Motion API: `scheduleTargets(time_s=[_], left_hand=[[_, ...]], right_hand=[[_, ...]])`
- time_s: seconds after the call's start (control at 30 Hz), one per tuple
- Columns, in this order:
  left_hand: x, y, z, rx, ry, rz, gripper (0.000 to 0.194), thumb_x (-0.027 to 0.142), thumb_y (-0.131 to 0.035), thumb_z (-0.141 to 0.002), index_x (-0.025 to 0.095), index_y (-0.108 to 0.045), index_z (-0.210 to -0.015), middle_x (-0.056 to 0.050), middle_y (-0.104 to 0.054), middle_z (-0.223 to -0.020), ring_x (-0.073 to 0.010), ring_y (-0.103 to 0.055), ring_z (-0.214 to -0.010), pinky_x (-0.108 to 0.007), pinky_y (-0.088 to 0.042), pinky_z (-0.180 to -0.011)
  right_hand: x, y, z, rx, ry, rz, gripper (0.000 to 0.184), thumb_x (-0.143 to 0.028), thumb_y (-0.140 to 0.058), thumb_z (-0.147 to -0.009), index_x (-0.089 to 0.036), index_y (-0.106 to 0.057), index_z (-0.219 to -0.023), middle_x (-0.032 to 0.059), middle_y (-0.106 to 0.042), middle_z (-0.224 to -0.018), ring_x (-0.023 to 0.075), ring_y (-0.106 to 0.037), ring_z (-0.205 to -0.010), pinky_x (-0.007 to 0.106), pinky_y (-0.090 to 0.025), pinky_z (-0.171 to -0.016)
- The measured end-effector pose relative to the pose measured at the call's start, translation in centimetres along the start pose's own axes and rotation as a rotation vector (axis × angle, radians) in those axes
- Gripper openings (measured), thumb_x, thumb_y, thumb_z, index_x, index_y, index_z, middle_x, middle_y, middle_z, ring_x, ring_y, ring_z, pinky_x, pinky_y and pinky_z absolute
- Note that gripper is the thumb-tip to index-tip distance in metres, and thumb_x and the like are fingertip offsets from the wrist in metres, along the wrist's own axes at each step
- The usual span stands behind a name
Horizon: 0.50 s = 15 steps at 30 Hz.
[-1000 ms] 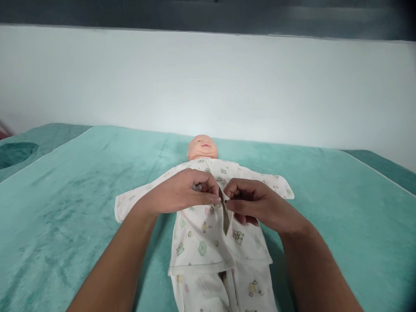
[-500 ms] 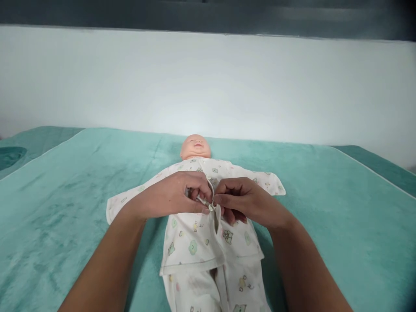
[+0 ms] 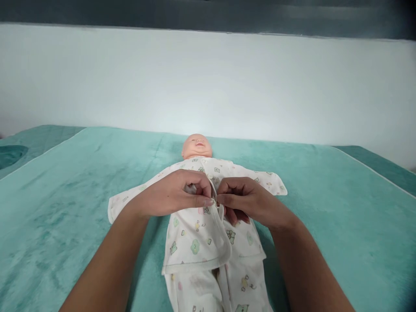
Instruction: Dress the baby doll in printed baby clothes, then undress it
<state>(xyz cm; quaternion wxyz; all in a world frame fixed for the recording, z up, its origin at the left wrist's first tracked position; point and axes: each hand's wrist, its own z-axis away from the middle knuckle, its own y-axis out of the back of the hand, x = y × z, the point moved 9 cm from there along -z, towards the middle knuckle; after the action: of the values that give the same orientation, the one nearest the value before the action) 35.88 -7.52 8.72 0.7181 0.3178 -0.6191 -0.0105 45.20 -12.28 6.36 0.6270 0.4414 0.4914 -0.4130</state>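
A baby doll lies on its back, dressed in a white long-sleeved baby shirt with small animal and cloud prints. Matching trousers show below the hem. My left hand pinches the front edge of the shirt between thumb and fingers, near its middle. Close beside it, my right hand pinches the opposite edge of the opening, fingers curled. The fingertips almost meet over the placket. Whatever button sits between them is mostly covered by the fingers.
A turquoise plush blanket is spread beneath the doll. Behind it rises a white wall with a dark band along the top. Darker green fabric shows at the right edge.
My left thumb has shifted up and right over the button, which was visible before. The shirt's left front panel has swung slightly right, overlapping the other panel more.
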Motion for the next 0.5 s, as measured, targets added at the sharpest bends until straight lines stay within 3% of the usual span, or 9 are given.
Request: scheduleTargets(time_s=[0.2, 0.5], left_hand=[[-0.32, -0.04, 0.05, 0.001, 0.047, -0.006, 0.021, 0.04, -0.062, -0.083, 0.019, -0.061, -0.08, 0.003, -0.056, -0.072, -0.01, -0.045, -0.065, -0.022, -0.035, -0.057], [0.46, -0.53, -0.16, 0.001, -0.022, -0.076, 0.022, 0.036, -0.06, -0.085, 0.019, -0.055, -0.072, 0.006, -0.043, -0.064, -0.0088, -0.038, -0.06, -0.021, -0.029, -0.052]], right_hand=[[0.03, 0.05, -0.08, 0.005, 0.018, -0.044, 0.022, -0.032, -0.06, -0.088, -0.017, -0.055, -0.073, -0.0031, -0.062, -0.053, 0.0044, -0.047, -0.04, 0.014, -0.032, -0.038], [0.48, 0.4, -0.32, 0.007, 0.056, -0.087, 0.019, -0.03, -0.062, -0.088, -0.017, -0.058, -0.076, -0.0046, -0.057, -0.05, 0.0046, -0.044, -0.039, 0.015, -0.03, -0.037]])
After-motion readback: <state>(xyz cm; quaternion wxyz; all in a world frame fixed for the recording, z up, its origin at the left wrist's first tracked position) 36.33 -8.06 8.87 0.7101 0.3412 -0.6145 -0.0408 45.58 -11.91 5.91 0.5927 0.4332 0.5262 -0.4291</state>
